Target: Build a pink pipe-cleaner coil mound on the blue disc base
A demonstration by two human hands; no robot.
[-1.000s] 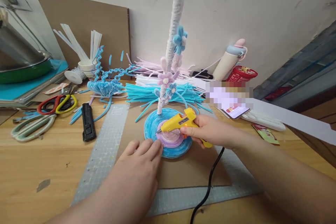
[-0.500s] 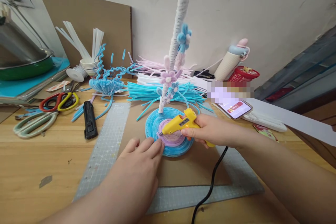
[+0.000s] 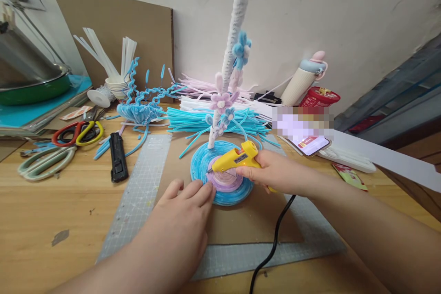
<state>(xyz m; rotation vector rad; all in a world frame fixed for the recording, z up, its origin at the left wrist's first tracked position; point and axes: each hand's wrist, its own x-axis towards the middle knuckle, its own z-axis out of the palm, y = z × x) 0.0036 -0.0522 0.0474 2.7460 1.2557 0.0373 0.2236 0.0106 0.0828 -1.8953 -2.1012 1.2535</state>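
My right hand [image 3: 275, 172] is wrapped round a yellow glue gun [image 3: 229, 161], its nozzle at the left edge of the pink ring on a round disc [image 3: 201, 161]. The disc has a blue outer band and a pink middle. My left hand [image 3: 188, 204] rests palm down at the disc's lower left edge, fingers spread a little and fingertips on it. From the back of the disc rises a white wrapped stem [image 3: 227, 62] bearing blue and pink fuzzy flowers [image 3: 220, 102]. Beneath the disc lies brown cardboard [image 3: 255, 227].
Blue pipe cleaners [image 3: 213, 121] lie behind the disc. Scissors [image 3: 48, 163] and a black cutter [image 3: 118, 158] are at the left. A phone [image 3: 312, 144], a bottle [image 3: 299, 80] and a white power strip [image 3: 354, 158] are at the right. The gun's black cable [image 3: 275, 243] trails forward over a grey mat [image 3: 138, 197].
My right hand has shifted slightly left and up, bringing the glue gun's nozzle to the pink ring's upper left edge. The cable has moved a little left. My left hand is still.
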